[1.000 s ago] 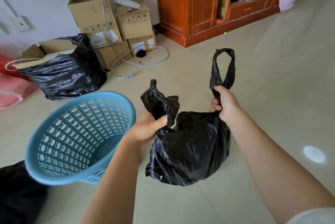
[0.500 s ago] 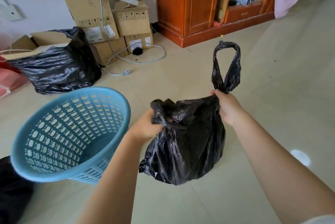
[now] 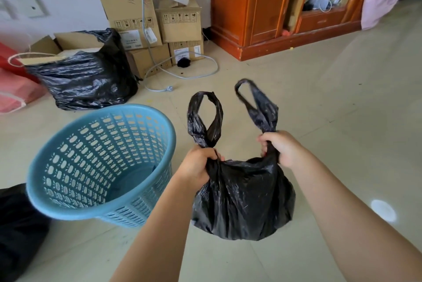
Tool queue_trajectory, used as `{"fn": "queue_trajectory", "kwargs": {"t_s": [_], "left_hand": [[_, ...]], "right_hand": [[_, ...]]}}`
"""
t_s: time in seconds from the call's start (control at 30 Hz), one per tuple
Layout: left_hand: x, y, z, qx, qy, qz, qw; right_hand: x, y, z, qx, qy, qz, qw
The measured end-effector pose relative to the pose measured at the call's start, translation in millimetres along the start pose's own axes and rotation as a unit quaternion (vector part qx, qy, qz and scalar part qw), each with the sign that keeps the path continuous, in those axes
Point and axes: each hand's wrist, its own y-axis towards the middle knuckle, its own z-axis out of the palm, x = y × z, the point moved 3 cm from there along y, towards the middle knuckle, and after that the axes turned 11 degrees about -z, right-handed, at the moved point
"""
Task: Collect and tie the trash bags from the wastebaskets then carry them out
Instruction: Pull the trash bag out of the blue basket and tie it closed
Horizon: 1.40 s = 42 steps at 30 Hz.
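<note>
Trash bag (image 3: 242,199) hangs above floor, wastebasket (image 3: 100,165) at its 9 o'clock. Left hand (image 3: 196,167) and right hand (image 3: 282,148) each fist a handle loop; that grip probably readies a knot.

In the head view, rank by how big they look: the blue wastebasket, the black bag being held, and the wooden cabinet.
1. wooden cabinet, though it is farthest
2. blue wastebasket
3. held black bag, close to the wastebasket

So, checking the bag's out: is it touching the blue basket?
Apart. The head view shows the black bag, held by both hands, beside the blue basket, the left forearm and floor between them.
</note>
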Motion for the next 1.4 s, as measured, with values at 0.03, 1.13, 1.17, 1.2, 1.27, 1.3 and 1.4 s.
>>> {"fn": "queue_trajectory", "kwargs": {"t_s": [0.03,1.13,1.17,1.2,1.27,1.3,1.4], "left_hand": [[2,1,-1,-0.013,0.009,-0.002,1.000],[6,-5,-15,-0.040,0.003,-0.126,0.991],[7,-3,-13,-0.043,-0.013,-0.135,0.990],[7,-2,-13,-0.048,-0.022,-0.136,0.989],[6,0,-9,-0.044,-0.029,-0.130,0.990],[6,0,-8,-0.036,-0.030,-0.124,0.991],[2,-2,-7,-0.013,-0.018,-0.075,0.997]], "right_hand": [[3,1,2,-0.001,0.023,-0.021,1.000],[-10,-26,44,0.410,-0.324,-0.006,0.852],[-13,-27,44,0.420,-0.334,0.008,0.844],[-15,-27,44,0.427,-0.338,0.018,0.838],[-17,-24,43,0.419,-0.313,0.018,0.852],[-17,-23,41,0.407,-0.293,0.015,0.865],[-11,-21,33,0.383,-0.264,0.005,0.885]]}}
